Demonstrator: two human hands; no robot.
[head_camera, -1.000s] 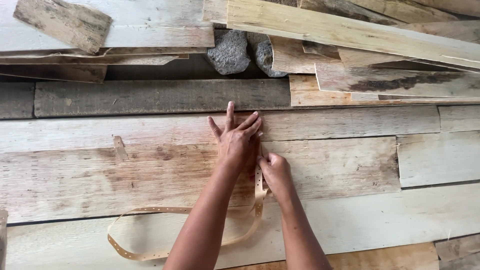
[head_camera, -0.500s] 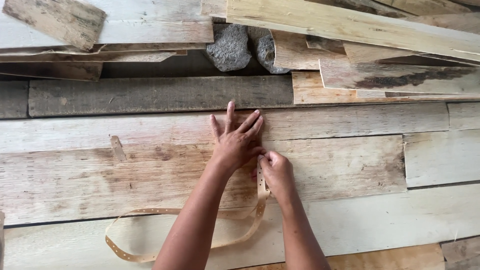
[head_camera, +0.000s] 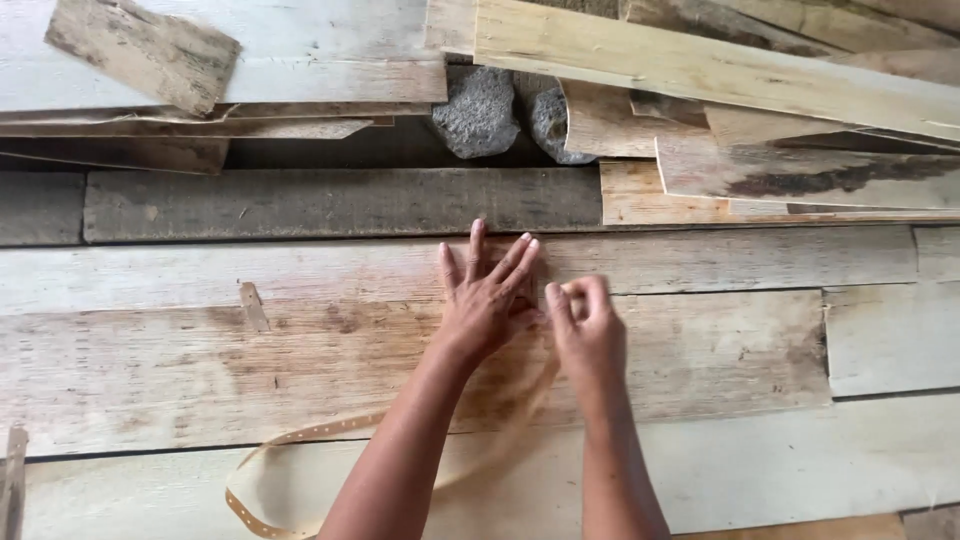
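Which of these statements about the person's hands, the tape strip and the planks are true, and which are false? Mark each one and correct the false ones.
1. The left hand lies flat, fingers spread, on a pale plank. True.
2. The right hand rests open and flat on the wood. False: its fingers are curled, pinching at something small beside the left hand.
3. A tan perforated strip loops across the boards below the arms. True.
4. Two grey stones sit among the planks at the top. True.
5. The strip is wound round the left wrist. False: it lies on the planks, passing under the arms.
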